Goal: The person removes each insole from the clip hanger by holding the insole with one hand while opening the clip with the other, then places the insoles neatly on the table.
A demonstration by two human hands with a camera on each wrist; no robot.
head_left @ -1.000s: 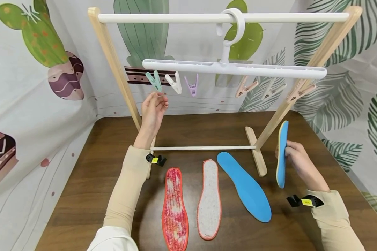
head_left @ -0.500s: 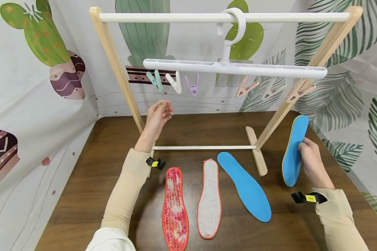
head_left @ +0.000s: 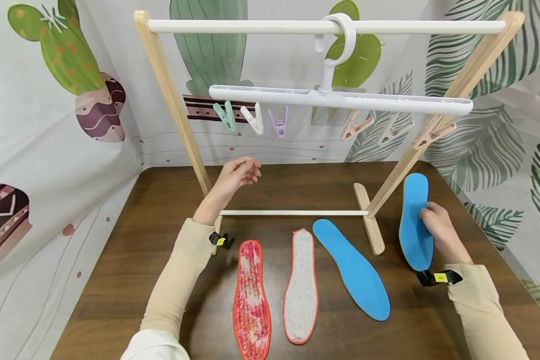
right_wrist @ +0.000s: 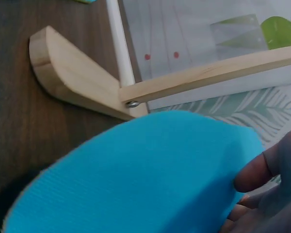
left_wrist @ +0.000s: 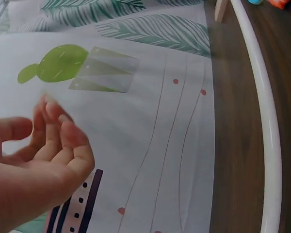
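My right hand (head_left: 440, 225) grips a blue insole (head_left: 415, 225) by its edge, right of the rack; the right wrist view shows the thumb on the insole's (right_wrist: 136, 170) blue face. My left hand (head_left: 237, 179) is in the air below the clips, its fingers loosely bent and holding nothing, as the left wrist view of the hand (left_wrist: 53, 150) confirms. A second blue insole (head_left: 353, 270) lies on the table. To its left lie a grey insole with red edging (head_left: 300, 290) and a red patterned insole (head_left: 252, 300).
A wooden rack with a white top bar (head_left: 252, 27) stands on the table (head_left: 117, 280). From it hangs a white hanger (head_left: 342, 100) with several clips, among them a green clip (head_left: 225, 116), a white clip (head_left: 253, 119) and a purple clip (head_left: 279, 122).
My left hand has come down from the green clip and shifted right. The right hand has turned the blue insole so its blue face shows more, and moved it slightly right.
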